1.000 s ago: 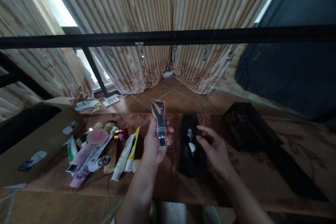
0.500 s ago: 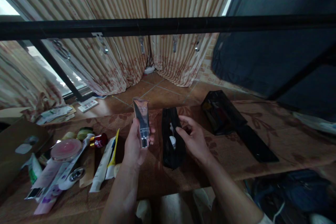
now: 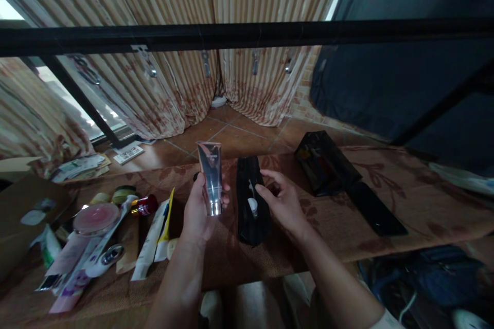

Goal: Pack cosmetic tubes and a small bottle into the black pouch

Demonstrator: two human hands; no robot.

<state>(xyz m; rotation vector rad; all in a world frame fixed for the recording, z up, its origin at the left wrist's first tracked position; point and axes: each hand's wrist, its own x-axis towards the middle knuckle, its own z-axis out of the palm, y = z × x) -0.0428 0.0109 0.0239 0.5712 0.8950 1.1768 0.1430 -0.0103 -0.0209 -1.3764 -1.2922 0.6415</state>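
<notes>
My left hand is wrapped round a silvery-grey squeeze tube, held upright with its shiny cap at the bottom. To its right a narrow black pouch lies unzipped on the cloth. Inside its opening a white-capped item shows, along with something thin and pale. My right hand grips the pouch's right edge between thumb and fingers. The fingertips behind the edge are partly hidden.
On the left lie several tubes, a round pink container, a red bottle and a cardboard box. At right are a second black mesh bag and a dark flat phone-like slab. A dark bar crosses ahead.
The tube has turned slightly in my left hand, so its face catches more light and stands more upright. My right hand stays at the pouch's edge.
</notes>
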